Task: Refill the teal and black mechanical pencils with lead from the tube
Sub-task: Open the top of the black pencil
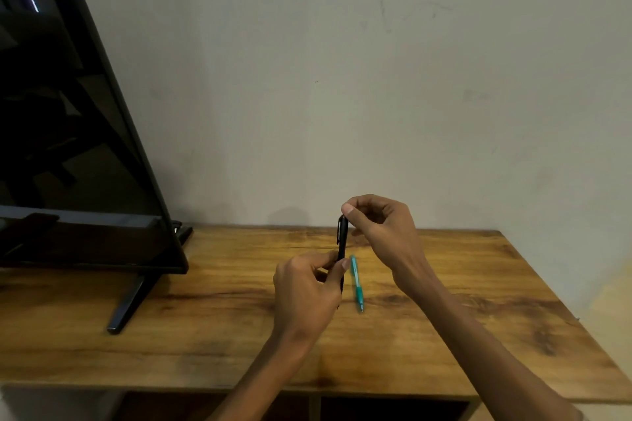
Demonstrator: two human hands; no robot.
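Black mechanical pencil (342, 243) stands nearly upright just below the middle of the frame, held above the wooden worktop (212, 328) between both hands. Left hand (307, 294) sits below it, thumb and fingers curled round the lower half of the barrel, so the tip end is hidden behind that hand. Right hand (379, 229) is above and to the right, its fingertips (348, 209) pinched together on the top end of the pencil, where the clip shows on the left side of the barrel; whether anything small is held there cannot be told. Teal mechanical pencil (356, 283) lies flat on the worktop just right of the left hand and below the right wrist, touching neither, its tip pointing toward the lower edge of the frame. A dark screen (68, 147) on a black stand fills the upper left, well apart from the hands, and a pale wall (376, 79) rises behind the worktop.
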